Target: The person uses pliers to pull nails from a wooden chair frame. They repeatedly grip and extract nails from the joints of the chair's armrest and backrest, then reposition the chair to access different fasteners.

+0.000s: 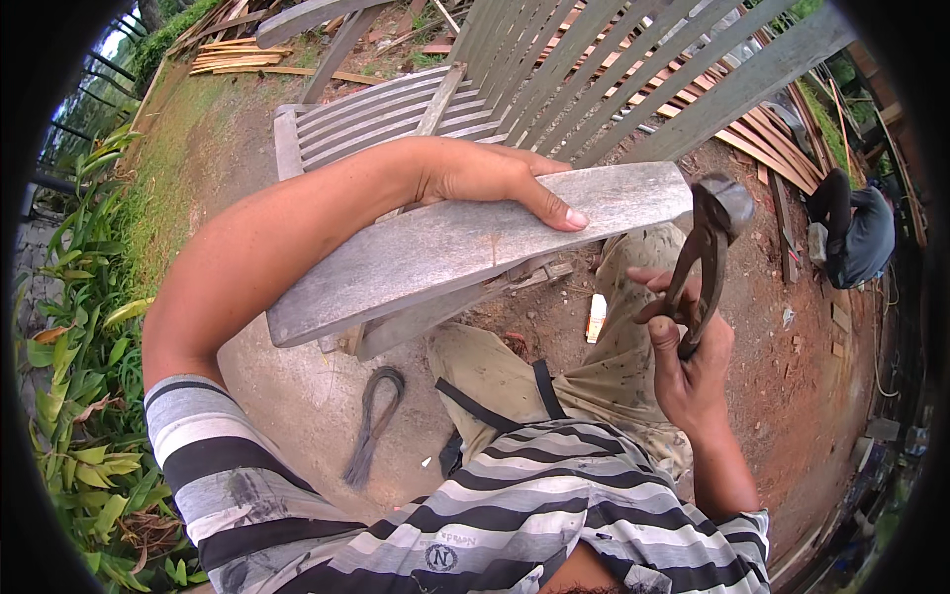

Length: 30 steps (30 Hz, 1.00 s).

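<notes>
Our left hand (495,178) lies across a grey weathered chair slat (465,247) at frame centre, fingers wrapped over it; our right hand (688,361), right of centre, clamps dark pincers (705,252).

Left hand (485,173) on plank (445,252); right hand (688,361) grips pincers (705,252).
</notes>
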Tool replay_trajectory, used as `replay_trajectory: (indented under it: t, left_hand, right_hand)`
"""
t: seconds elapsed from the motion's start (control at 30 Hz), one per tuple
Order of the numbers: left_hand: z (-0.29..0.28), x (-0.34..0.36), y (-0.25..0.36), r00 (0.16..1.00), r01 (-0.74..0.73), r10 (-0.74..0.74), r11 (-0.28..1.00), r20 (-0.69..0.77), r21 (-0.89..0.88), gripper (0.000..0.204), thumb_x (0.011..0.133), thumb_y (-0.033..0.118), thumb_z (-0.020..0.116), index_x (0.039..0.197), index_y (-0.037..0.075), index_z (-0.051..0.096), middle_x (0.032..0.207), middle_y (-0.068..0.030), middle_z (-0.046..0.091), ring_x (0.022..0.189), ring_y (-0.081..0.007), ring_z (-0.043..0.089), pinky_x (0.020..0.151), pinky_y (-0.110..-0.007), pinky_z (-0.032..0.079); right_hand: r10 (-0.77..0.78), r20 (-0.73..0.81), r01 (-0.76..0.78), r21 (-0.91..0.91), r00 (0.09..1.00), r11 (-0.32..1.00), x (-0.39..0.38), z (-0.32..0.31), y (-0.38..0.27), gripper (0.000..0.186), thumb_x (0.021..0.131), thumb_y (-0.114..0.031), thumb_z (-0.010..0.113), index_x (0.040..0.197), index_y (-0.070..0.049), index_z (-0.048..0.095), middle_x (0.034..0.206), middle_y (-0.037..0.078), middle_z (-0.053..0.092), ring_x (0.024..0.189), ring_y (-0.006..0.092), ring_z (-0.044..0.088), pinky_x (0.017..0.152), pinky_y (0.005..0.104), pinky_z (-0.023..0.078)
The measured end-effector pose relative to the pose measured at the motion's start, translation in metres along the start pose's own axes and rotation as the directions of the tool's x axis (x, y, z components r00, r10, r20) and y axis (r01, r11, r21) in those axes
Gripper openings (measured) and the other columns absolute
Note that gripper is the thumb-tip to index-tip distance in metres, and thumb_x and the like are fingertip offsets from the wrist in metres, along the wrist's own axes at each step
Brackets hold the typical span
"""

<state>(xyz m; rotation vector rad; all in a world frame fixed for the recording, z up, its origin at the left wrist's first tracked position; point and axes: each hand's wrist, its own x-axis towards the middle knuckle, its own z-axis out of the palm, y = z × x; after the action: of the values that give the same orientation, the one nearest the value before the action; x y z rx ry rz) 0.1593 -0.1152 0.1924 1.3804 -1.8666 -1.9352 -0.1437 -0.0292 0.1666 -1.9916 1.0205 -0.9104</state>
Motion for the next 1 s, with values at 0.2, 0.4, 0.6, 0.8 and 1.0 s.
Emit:
replay_trajectory:
  t: [0.2,0.4,0.6,0.8,1.0]
  left_hand:
    - [0.005,-0.007,-0.002,1.000,-0.016,0.015,0.998,-0.009,-0.066,0.091,0.086,0.054,0.077,0.155,0.003,0.044,0.145,-0.0214,0.056,0.130,-0.0290,0.059,0.103,-0.041,0.052]
    - [0.006,0.002,-0.010,1.000,-0.023,0.023,0.998,-0.010,-0.061,0.085,0.087,0.054,0.076,0.149,0.002,0.049,0.139,-0.0210,0.058,0.123,-0.0272,0.061,0.098,-0.041,0.053]
    - [0.000,0.007,-0.014,0.996,0.005,0.002,0.997,0.089,-0.074,0.099,0.085,0.057,0.076,0.158,0.002,0.040,0.152,-0.0257,0.049,0.137,-0.0338,0.053,0.110,-0.042,0.047]
    - [-0.001,0.010,-0.010,0.995,-0.027,0.031,0.998,0.096,-0.051,0.094,0.086,0.055,0.076,0.156,0.001,0.043,0.148,-0.0253,0.052,0.134,-0.0324,0.056,0.106,-0.040,0.049]
    - [-0.003,0.009,-0.007,0.990,-0.001,0.012,0.997,0.139,-0.079,0.085,0.089,0.052,0.074,0.152,0.001,0.047,0.140,-0.0220,0.058,0.126,-0.0282,0.061,0.100,-0.040,0.052]
  right_hand:
    - [0.474,0.443,-0.440,-0.185,0.761,0.879,-0.053,-0.008,-0.035,0.051,0.099,-0.010,0.064,0.147,-0.001,0.050,0.082,0.017,0.073,0.076,0.0331,0.073,0.072,0.0404,0.054]
    - [0.483,0.404,-0.387,-0.300,0.776,0.872,-0.062,0.005,-0.042,0.075,0.091,0.004,0.062,0.159,-0.018,0.041,0.122,0.028,0.065,0.108,0.0431,0.067,0.096,0.0491,0.052]
    - [0.363,0.300,-0.186,-0.486,0.882,0.854,-0.054,0.012,-0.058,0.088,0.084,0.013,0.060,0.161,-0.024,0.038,0.152,0.033,0.034,0.138,0.0512,0.043,0.111,0.0522,0.042]
    - [0.310,0.221,-0.118,-0.609,0.925,0.785,-0.050,0.019,-0.069,0.089,0.083,0.014,0.061,0.161,-0.023,0.039,0.151,0.036,0.033,0.142,0.0536,0.035,0.118,0.0564,0.032]
    - [0.365,0.182,-0.170,-0.644,0.913,0.746,-0.047,0.023,-0.079,0.085,0.088,0.008,0.064,0.162,-0.024,0.037,0.147,0.033,0.039,0.137,0.0509,0.042,0.114,0.0571,0.035]
